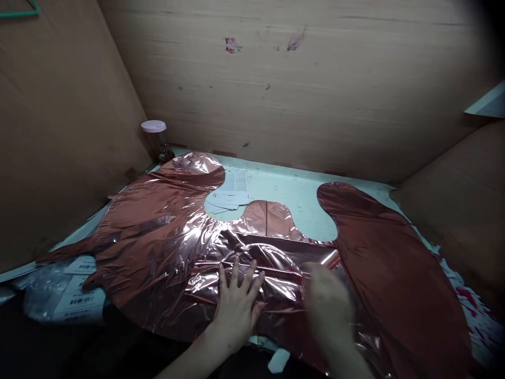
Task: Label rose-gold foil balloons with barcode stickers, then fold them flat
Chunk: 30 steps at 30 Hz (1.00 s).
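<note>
A large, uninflated copper-brown foil balloon (142, 231) lies spread over the work surface, wrinkled and shiny, with rounded lobes and small tabs at its left edge. Across its middle the foil is folded over in layers. My left hand (236, 310) presses flat on this folded part, fingers spread. My right hand (329, 300) is over the foil to the right, smeared by motion, so its fingers do not show clearly and I cannot tell whether it grips the foil.
Cardboard walls (252, 95) enclose the surface (276, 181) at the back and sides. Printed papers (231, 189) lie behind the balloon. A lidded clear container (155, 138) stands in the back left corner. Clear plastic bags with barcode labels (81, 297) are at left; a white scrap (279, 361) lies in front.
</note>
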Each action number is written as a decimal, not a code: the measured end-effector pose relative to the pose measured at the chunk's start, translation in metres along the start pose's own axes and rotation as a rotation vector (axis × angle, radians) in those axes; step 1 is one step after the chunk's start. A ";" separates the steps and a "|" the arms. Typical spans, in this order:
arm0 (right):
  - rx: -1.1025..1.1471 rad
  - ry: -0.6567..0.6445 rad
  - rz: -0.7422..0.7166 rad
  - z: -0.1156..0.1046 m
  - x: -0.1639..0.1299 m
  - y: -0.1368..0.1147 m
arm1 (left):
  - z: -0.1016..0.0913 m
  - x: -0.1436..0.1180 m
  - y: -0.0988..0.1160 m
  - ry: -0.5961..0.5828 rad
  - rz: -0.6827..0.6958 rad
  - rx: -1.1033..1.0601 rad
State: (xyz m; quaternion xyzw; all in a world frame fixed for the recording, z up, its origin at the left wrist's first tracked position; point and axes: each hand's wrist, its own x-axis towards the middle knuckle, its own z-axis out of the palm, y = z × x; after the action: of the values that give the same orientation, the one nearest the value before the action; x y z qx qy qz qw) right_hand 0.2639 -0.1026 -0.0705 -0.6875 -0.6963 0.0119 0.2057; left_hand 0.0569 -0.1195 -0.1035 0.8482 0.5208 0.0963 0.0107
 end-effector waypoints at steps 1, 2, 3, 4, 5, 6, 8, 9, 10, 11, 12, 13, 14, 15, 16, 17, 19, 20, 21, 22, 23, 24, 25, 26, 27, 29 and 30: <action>-0.035 0.027 -0.201 0.009 -0.007 -0.017 | -0.001 -0.001 -0.001 -0.005 0.002 0.006; -0.056 -0.008 -0.367 0.018 -0.013 -0.029 | -0.002 -0.001 -0.001 -0.009 -0.003 0.013; -0.076 -0.040 -0.455 0.028 -0.019 -0.036 | -0.004 -0.002 -0.002 -0.011 -0.023 0.020; -0.101 -0.068 -0.468 0.037 -0.025 -0.034 | -0.006 -0.002 -0.003 -0.010 -0.058 0.030; -0.132 -0.095 -0.421 0.043 -0.031 -0.025 | -0.007 -0.003 -0.005 -0.005 -0.102 0.041; -0.166 -0.109 -0.334 0.045 -0.036 -0.010 | -0.008 -0.004 -0.007 -0.001 -0.147 0.052; -0.215 -0.131 -0.153 0.041 -0.043 0.030 | -0.010 -0.005 -0.011 0.000 -0.197 0.067; -0.225 -0.135 -0.088 0.034 -0.042 0.048 | -0.011 -0.005 -0.013 -0.002 -0.205 0.069; -0.227 -0.128 -0.040 0.026 -0.038 0.061 | -0.011 -0.006 -0.014 -0.004 -0.208 0.069; -0.216 -0.120 -0.016 0.019 -0.029 0.068 | -0.012 -0.006 -0.015 -0.005 -0.209 0.066; -0.191 -0.120 -0.018 0.012 -0.015 0.067 | -0.012 -0.005 -0.015 -0.003 -0.208 0.060; -0.156 -0.136 -0.048 0.007 0.004 0.059 | -0.013 -0.005 -0.014 0.003 -0.204 0.052; -0.101 -0.188 -0.120 0.005 0.027 0.046 | -0.013 -0.005 -0.014 0.008 -0.200 0.042; -0.033 -0.296 -0.222 0.006 0.052 0.029 | -0.014 -0.006 -0.013 0.014 -0.195 0.030; -0.002 -0.348 -0.283 0.008 0.078 0.011 | -0.014 -0.006 -0.013 0.022 -0.192 0.017; 0.014 -0.383 -0.321 0.011 0.102 -0.008 | -0.014 -0.007 -0.013 0.032 -0.195 0.003; 0.033 -0.462 -0.379 0.015 0.141 -0.040 | -0.014 -0.008 -0.014 0.056 -0.221 -0.026; 0.039 -0.495 -0.408 0.014 0.151 -0.052 | -0.015 -0.009 -0.014 0.067 -0.237 -0.041; 0.042 -0.518 -0.437 0.012 0.154 -0.061 | -0.016 -0.010 -0.014 0.075 -0.257 -0.057; 0.042 -0.525 -0.465 0.009 0.149 -0.066 | -0.016 -0.011 -0.014 0.075 -0.276 -0.075; 0.038 -0.519 -0.487 0.005 0.136 -0.069 | -0.017 -0.011 -0.013 0.064 -0.297 -0.094; 0.030 -0.503 -0.498 0.002 0.117 -0.070 | -0.018 -0.011 -0.011 0.040 -0.320 -0.112; 0.019 -0.468 -0.508 0.001 0.093 -0.070 | -0.018 -0.012 -0.008 0.003 -0.344 -0.131; 0.009 -0.443 -0.515 0.002 0.066 -0.068 | -0.018 -0.012 -0.005 -0.042 -0.360 -0.150; -0.002 -0.394 -0.518 0.007 0.038 -0.065 | -0.017 -0.014 -0.002 -0.079 -0.366 -0.167; -0.005 -0.129 -0.610 0.024 -0.013 -0.057 | -0.014 -0.018 -0.001 -0.107 -0.354 -0.186; 0.006 -0.052 -0.619 0.034 -0.033 -0.053 | -0.013 -0.021 -0.005 -0.099 -0.342 -0.182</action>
State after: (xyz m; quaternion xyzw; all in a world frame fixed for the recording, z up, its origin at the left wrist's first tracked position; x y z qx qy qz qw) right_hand 0.2026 -0.1283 -0.0943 -0.4415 -0.8777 -0.0317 0.1836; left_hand 0.0412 -0.1371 -0.0948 0.7466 0.6452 0.0981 0.1290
